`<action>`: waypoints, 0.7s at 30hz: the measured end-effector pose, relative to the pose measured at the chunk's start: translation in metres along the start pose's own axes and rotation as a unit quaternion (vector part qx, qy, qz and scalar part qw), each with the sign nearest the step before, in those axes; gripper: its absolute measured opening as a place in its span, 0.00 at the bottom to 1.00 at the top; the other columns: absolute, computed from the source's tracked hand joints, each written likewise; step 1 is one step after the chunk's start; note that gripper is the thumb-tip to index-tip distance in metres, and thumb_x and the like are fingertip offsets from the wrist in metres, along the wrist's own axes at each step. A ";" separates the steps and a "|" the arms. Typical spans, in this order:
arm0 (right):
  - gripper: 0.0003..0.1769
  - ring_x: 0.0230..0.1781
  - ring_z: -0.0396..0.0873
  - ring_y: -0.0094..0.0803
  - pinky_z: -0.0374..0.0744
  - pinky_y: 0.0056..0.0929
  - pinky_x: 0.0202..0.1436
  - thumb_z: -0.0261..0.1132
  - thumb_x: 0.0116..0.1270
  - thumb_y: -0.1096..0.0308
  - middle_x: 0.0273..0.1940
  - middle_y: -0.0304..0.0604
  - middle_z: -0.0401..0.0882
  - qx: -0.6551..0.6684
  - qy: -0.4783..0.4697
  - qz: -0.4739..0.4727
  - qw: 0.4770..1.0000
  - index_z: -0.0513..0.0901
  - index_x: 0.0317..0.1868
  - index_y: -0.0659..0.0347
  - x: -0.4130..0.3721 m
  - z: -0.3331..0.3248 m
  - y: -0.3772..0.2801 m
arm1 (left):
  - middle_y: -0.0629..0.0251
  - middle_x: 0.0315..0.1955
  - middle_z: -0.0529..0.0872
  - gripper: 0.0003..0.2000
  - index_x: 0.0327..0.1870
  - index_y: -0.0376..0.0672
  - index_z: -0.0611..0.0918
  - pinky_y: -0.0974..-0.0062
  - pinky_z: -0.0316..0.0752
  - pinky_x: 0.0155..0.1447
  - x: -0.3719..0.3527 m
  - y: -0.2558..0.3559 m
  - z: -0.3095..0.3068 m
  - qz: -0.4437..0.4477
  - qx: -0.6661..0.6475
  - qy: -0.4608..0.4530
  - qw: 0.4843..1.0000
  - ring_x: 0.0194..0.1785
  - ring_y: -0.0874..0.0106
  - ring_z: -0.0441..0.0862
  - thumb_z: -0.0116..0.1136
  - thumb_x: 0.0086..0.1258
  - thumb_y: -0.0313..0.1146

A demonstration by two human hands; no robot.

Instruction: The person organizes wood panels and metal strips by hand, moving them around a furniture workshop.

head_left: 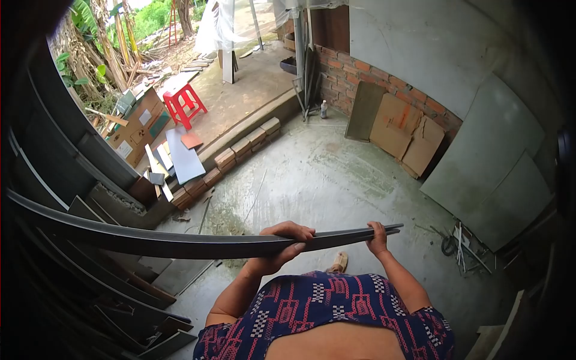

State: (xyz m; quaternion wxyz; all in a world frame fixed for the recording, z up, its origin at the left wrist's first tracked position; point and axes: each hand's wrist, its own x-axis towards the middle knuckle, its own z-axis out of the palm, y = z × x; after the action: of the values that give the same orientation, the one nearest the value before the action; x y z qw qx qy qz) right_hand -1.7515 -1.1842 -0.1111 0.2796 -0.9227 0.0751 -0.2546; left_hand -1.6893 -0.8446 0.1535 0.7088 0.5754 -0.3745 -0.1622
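A long dark grey metal bar (180, 245), looking like more than one length laid together, runs across in front of my chest. Its far part reaches to the left edge of the head view, and its right end splits into narrow tips. My left hand (282, 245) is wrapped round the bar near the middle, thumb below and fingers over the top. Close to the right end, my right hand (377, 238) grips the same bar with closed fingers. The bar is held above the concrete floor.
A red stool (183, 103) stands outside, beyond a low brick step (240, 147). Cardboard (396, 126) and grey panels (492, 162) lean on the right wall. Metal scraps (463, 249) lie on the floor at right. Stacked boards (138, 336) are at lower left.
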 end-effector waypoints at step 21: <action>0.18 0.36 0.76 0.46 0.70 0.42 0.42 0.73 0.42 0.58 0.30 0.44 0.78 -0.127 -0.018 0.200 0.971 0.76 0.30 0.54 0.179 -0.050 0.248 | 0.61 0.35 0.83 0.07 0.36 0.36 0.80 0.74 0.72 0.48 0.457 -0.212 0.006 -0.112 -0.133 -0.097 0.980 0.42 0.72 0.79 0.57 0.60 0.28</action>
State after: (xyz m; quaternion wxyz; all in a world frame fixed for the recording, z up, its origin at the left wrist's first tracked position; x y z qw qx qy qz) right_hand -1.6223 -1.4650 -0.1358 0.2069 -0.9214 0.2843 -0.1654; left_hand -1.3463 -1.2111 0.1127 0.7168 0.4956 -0.3496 -0.3441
